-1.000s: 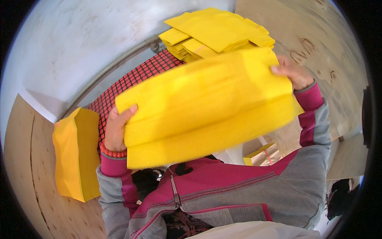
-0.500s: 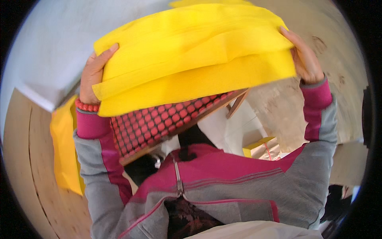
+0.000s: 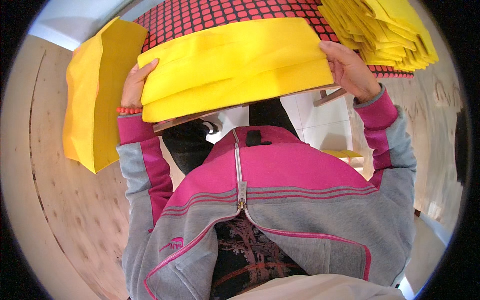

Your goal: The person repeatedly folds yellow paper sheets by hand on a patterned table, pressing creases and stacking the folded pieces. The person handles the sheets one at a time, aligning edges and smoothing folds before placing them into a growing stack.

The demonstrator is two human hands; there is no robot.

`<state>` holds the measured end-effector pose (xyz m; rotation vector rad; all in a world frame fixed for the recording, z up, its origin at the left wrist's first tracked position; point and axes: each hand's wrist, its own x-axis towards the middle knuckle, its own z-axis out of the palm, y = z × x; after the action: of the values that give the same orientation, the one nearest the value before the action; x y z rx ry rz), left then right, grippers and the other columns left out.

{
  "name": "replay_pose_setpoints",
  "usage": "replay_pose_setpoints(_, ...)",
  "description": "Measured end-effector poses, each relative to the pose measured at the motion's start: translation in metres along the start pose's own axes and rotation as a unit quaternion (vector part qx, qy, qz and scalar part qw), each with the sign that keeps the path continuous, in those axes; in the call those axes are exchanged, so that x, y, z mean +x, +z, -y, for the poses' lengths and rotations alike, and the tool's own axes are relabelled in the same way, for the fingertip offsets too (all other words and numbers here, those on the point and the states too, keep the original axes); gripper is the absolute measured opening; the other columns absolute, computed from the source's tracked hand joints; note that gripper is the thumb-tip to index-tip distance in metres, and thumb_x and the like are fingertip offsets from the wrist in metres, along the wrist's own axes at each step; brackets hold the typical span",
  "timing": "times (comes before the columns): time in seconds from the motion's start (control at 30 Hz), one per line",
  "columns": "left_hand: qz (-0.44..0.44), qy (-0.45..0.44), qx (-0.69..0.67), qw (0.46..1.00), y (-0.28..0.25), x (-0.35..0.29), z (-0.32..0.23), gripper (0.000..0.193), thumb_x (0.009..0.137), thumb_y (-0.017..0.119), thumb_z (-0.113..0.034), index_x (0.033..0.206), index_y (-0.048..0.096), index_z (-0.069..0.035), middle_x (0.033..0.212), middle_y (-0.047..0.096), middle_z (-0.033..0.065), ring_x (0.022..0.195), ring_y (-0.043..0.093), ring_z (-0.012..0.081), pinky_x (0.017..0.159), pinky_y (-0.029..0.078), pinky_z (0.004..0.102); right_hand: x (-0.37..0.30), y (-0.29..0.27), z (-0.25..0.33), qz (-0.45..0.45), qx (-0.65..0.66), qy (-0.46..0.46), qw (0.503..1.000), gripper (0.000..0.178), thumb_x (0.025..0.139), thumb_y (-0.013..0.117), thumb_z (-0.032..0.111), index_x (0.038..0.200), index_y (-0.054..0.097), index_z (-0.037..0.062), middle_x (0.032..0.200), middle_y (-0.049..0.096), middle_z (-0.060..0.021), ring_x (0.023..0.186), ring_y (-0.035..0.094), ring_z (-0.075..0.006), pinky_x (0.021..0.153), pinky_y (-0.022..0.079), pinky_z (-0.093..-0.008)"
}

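Between my hands stretches a folded piece of yellow fabric (image 3: 235, 70), wide and layered, with a crease running along it. My left hand (image 3: 137, 82) grips its left end, the thumb lying on top and the fingers mostly hidden at the edge. At the other end my right hand (image 3: 350, 70) holds it the same way, thumb at the upper corner. The fabric is in front of a table with a red-and-black checked cover (image 3: 220, 19) and hides part of its near edge.
A pile of folded yellow fabric pieces (image 3: 382, 35) lies on the table's far right. Left of my left hand stands a larger yellow piece (image 3: 100, 95) against the wooden boards (image 3: 60, 200). Below the table, another yellow item (image 3: 342, 154) rests near the pale tiled floor (image 3: 320, 117).
My view has swung, bringing the table cover and the yellow pile into sight. Both hands still hold the fabric, which now appears lower against the table and more level.
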<state>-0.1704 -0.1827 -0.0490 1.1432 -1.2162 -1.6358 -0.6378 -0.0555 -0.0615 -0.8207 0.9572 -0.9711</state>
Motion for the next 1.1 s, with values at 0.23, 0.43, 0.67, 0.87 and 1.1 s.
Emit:
replay_pose_setpoints(0.23, -0.033, 0.057, 0.037, 0.997, -0.008, -0.008, 0.012, 0.040, 0.102, 0.059, -0.017, 0.136, 0.055, 0.004, 0.132, 0.063, 0.0141, 0.112, 0.065, 0.0181, 0.095, 0.053, 0.0309, -0.034, 0.017, -0.008, -0.116, -0.036, 0.010, 0.992, 0.051, 0.108, 0.048, 0.029, 0.150, 0.041, 0.0029, 0.124, 0.068, -0.0102, 0.105, 0.071, -0.0146, 0.085, 0.060, -0.0259)
replay_pose_setpoints(0.43, -0.203, 0.110, 0.159, 0.960, 0.011, -0.066, 0.027, 0.056, 0.106, 0.050, -0.024, 0.152, 0.036, 0.007, 0.140, 0.057, 0.0164, 0.120, 0.061, 0.0223, 0.101, 0.049, 0.0338, -0.043, 0.046, -0.035, -0.215, -0.087, -0.097, 0.968, 0.051, 0.105, 0.053, 0.028, 0.150, 0.043, 0.0049, 0.127, 0.067, -0.0071, 0.105, 0.070, -0.0150, 0.085, 0.059, -0.0280)
replay_pose_setpoints(0.67, -0.134, -0.002, 0.066, 0.989, 0.009, -0.112, 0.023, 0.055, 0.107, 0.048, -0.026, 0.155, 0.035, -0.002, 0.132, 0.062, 0.0171, 0.102, 0.072, 0.0233, 0.085, 0.058, 0.0294, -0.039, 0.046, -0.063, -0.249, -0.160, -0.193, 0.936, 0.045, 0.106, 0.051, 0.029, 0.147, 0.049, 0.0084, 0.124, 0.067, -0.0068, 0.106, 0.070, -0.0184, 0.085, 0.057, -0.0287)
replay_pose_setpoints(0.87, -0.007, -0.002, 0.003, 1.000, -0.005, -0.111, 0.028, 0.052, 0.109, 0.043, -0.032, 0.150, 0.041, 0.001, 0.136, 0.060, 0.0241, 0.105, 0.072, 0.0258, 0.085, 0.060, 0.0295, -0.045, 0.027, -0.060, -0.137, -0.100, -0.141, 0.975, 0.049, 0.110, 0.040, 0.040, 0.138, 0.054, 0.0021, 0.130, 0.063, -0.0124, 0.109, 0.070, -0.0234, 0.086, 0.057, -0.0273)
replay_pose_setpoints(1.1, 0.114, 0.044, -0.273, 0.954, -0.017, -0.079, 0.029, 0.055, 0.110, 0.040, -0.032, 0.150, 0.036, 0.005, 0.152, 0.039, 0.0333, 0.134, 0.053, 0.0329, 0.106, 0.051, 0.0364, -0.032, 0.018, -0.043, 0.030, 0.179, -0.135, 0.974, 0.065, 0.110, 0.032, 0.050, 0.152, 0.037, -0.0001, 0.149, 0.048, -0.0273, 0.129, 0.059, -0.0305, 0.097, 0.057, -0.0322)
